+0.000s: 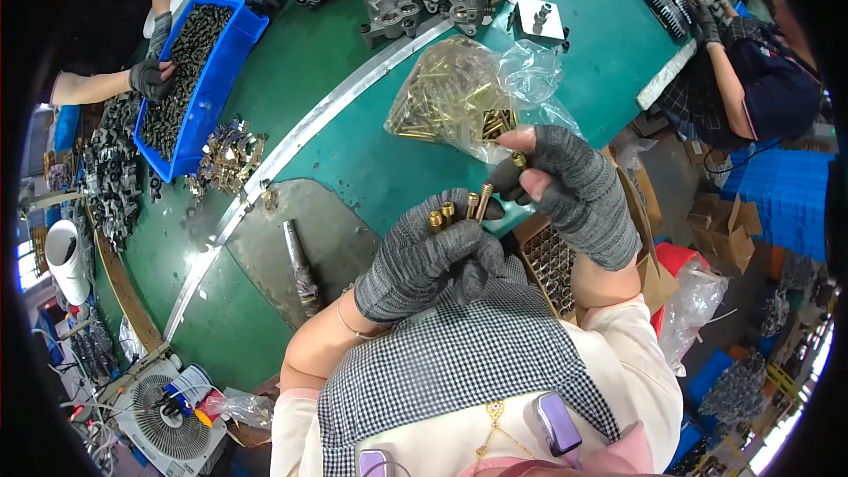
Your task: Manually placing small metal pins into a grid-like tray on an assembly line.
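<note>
Both my hands wear grey knitted gloves; bare fingertips show on the right one. My left hand (428, 254) is closed round several slim brass pins (484, 201), whose ends stick up out of the fist. One of them seems to carry a thread. Just to the right, my right hand (579, 194) pinches a single brass pin (518, 159) between thumb and fingers, its end pointing up. Beyond the hands, a clear plastic bag (442, 79) full of similar brass pins lies on the green table (344, 159), its mouth beside my right fingertips.
A metal rod (300, 261) lies left of my hands. Below my right arm stands a cardboard box (549, 269) of small metal parts. Dark castings (397, 0) are heaped at the back. Co-workers' hands reach into a blue bin (212, 88) at left and toward dark parts at right.
</note>
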Demonstrator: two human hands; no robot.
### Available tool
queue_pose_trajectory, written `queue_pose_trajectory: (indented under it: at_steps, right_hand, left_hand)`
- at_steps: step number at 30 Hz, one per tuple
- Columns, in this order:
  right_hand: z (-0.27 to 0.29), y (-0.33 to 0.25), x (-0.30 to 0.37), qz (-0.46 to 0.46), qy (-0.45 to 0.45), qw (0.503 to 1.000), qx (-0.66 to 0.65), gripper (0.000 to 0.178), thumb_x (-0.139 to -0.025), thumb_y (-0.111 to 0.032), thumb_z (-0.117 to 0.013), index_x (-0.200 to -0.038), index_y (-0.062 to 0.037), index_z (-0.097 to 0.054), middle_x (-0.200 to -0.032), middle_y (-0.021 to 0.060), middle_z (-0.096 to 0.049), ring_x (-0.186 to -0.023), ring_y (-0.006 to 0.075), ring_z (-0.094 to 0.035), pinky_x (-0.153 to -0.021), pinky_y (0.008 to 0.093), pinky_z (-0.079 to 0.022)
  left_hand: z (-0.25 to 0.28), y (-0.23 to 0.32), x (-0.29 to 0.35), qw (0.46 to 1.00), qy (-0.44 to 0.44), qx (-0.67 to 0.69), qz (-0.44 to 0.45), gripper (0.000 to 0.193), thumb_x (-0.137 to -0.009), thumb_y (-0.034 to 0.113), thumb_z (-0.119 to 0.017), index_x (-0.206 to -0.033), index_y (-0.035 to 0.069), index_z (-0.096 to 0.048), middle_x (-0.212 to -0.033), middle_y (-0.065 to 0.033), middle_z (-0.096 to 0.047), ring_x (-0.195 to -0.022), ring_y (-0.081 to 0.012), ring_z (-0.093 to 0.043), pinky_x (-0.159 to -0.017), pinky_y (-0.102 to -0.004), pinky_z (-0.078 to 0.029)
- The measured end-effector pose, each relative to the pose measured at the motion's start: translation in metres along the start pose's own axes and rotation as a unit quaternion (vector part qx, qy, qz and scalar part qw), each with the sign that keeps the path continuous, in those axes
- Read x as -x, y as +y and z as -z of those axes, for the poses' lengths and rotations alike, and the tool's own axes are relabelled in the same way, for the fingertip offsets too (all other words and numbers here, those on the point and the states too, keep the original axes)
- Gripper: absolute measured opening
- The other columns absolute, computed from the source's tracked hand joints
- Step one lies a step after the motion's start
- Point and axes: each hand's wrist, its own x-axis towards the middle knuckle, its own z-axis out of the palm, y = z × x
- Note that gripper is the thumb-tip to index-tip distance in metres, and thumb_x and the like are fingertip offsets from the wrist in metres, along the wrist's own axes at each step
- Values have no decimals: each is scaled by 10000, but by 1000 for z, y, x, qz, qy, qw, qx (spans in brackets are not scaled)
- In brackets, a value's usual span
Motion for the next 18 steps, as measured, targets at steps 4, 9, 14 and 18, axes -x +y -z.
queue_pose_trajectory:
  at_steps: [4,9,14,18]
  right_hand:
    - [2,-18,4,-144,13,988,-55,192,-763,-144,-657,-913,-28,-625,-942,89,-641,-898,176,-596,-804,309,-457]
    - [-8,3,1,-139,18,982,-128,221,-734,-203,-693,-846,-34,-605,-896,92,-622,-849,165,-584,-779,305,-453]
    - [-5,22,-1,-135,27,979,-149,263,-713,-243,-725,-829,-46,-595,-861,66,-595,-802,154,-558,-743,289,-449]
    - [-8,22,0,-182,44,962,-197,264,-727,-265,-727,-828,-59,-596,-860,55,-585,-807,147,-545,-740,285,-447]
  left_hand:
    - [-6,-2,-5,999,27,25,-9,381,-855,216,-619,-1140,3,-483,-987,-143,-618,-811,-174,-626,-638,-263,-517]
    - [-5,-6,-9,997,25,56,-43,431,-878,157,-582,-1243,-14,-428,-1115,-162,-580,-1016,-244,-595,-812,-333,-523]
    - [-7,-3,-8,998,42,54,-14,489,-868,151,-593,-1286,-18,-402,-1136,-151,-575,-1035,-241,-584,-830,-335,-515]
    - [-13,-1,-11,993,2,117,-7,475,-862,153,-603,-1266,-24,-428,-1141,-142,-575,-1029,-222,-585,-846,-321,-507]
